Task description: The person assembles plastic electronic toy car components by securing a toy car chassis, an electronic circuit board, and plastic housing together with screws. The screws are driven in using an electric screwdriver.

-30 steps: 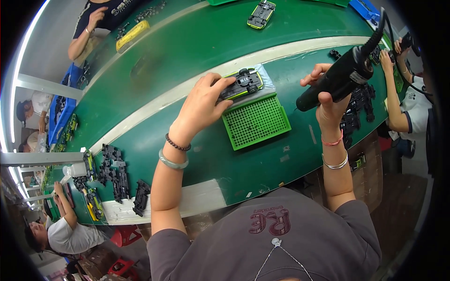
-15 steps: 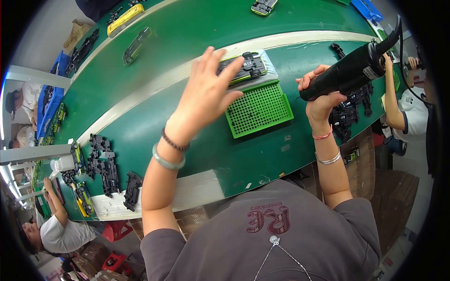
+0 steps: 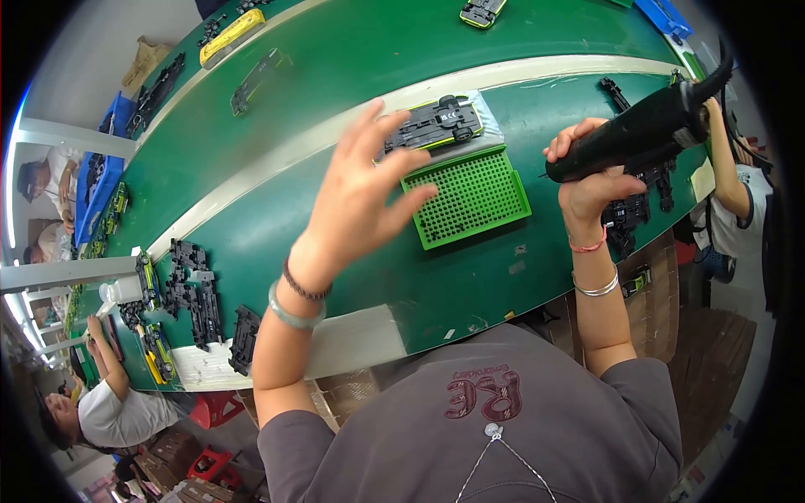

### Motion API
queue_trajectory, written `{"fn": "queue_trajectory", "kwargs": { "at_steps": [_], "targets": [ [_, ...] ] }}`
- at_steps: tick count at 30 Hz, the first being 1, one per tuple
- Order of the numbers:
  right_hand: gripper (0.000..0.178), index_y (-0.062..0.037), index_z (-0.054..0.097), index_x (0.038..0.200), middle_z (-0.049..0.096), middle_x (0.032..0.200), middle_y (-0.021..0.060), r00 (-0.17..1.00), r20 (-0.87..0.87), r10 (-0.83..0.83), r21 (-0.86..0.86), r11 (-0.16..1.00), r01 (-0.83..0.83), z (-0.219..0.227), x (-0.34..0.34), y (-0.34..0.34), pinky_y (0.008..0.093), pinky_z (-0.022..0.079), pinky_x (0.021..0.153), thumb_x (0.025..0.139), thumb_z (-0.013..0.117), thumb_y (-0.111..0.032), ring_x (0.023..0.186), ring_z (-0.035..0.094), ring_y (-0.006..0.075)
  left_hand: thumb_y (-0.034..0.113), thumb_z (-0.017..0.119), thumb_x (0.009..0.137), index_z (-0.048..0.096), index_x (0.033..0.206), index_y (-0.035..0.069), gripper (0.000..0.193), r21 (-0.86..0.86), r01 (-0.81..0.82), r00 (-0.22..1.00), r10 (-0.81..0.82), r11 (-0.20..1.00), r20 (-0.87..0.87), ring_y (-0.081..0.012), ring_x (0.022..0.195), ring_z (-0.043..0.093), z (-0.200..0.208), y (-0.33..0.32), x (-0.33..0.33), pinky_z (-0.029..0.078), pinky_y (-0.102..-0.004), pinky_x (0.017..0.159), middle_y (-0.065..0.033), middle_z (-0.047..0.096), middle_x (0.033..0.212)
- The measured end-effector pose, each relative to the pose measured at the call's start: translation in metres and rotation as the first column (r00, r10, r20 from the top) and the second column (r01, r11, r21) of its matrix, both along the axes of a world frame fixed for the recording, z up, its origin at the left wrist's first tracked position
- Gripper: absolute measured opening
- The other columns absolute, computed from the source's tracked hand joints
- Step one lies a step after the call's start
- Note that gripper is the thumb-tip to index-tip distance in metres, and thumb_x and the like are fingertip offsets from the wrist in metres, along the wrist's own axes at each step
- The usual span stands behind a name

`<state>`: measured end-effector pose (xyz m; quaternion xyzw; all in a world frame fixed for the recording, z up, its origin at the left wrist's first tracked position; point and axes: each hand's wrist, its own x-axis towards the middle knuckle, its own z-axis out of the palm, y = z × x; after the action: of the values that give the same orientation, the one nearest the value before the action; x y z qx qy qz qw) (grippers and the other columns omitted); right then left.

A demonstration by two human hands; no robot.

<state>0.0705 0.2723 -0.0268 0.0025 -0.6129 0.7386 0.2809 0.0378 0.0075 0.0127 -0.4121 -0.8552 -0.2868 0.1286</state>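
The left hand (image 3: 365, 197), a second ago pressing on the toy car chassis (image 3: 433, 124), now hovers open and empty above it, leaving the chassis free just beyond the green perforated tray (image 3: 474, 197), while the right hand (image 3: 587, 172) stays clenched around the black electric screwdriver (image 3: 641, 132)

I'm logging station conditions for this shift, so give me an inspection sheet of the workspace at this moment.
Surface: green bench with a pale strip running along it.
Job's things: upturned toy car chassis lying beside a green perforated tray.
Clutter: black chassis parts piled at the left; more black parts at the right.
Grippers: left hand open, fingers spread, raised above the bench; right hand gripping a black electric screwdriver.
Cables: one cord runs off the screwdriver's rear end.
Surroundings: other people working at both ends of the bench.
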Motion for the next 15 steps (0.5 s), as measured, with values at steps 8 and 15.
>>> {"fn": "queue_trajectory", "kwargs": {
  "at_steps": [8, 15],
  "targets": [
    [0.107, -0.0021, 0.045, 0.082, 0.051, 0.060, 0.0072, 0.922, -0.161, 0.352, -0.242, 0.892, -0.382, 0.032, -0.007, -0.070, 0.0290, 0.045, 0.050, 0.042, 0.017, -0.097, 0.051, 0.051, 0.0174, 0.022, 0.070, 0.073, 0.057, 0.116, 0.018, 0.045, -0.050, -0.009, 0.999, 0.007, 0.999, -0.041, -0.0386, 0.111, 0.045, -0.033, 0.007, -0.039, 0.039, -0.0437, 0.093, -0.0204, 0.048, 0.120],
    [0.103, -0.0024, 0.044, 0.081, 0.050, 0.060, 0.0076, 0.924, 0.026, 0.381, -0.033, 0.924, -0.380, 0.011, -0.011, -0.089, 0.0278, 0.045, 0.050, 0.047, 0.016, -0.096, 0.052, 0.051, 0.0168, 0.018, 0.069, 0.073, 0.057, 0.118, 0.018, 0.047, -0.016, -0.003, 1.000, 0.004, 1.000, 0.029, -0.0355, 0.106, 0.050, -0.039, 0.004, -0.041, 0.042, -0.0413, 0.091, -0.0177, 0.051, 0.119]
  ]
}}
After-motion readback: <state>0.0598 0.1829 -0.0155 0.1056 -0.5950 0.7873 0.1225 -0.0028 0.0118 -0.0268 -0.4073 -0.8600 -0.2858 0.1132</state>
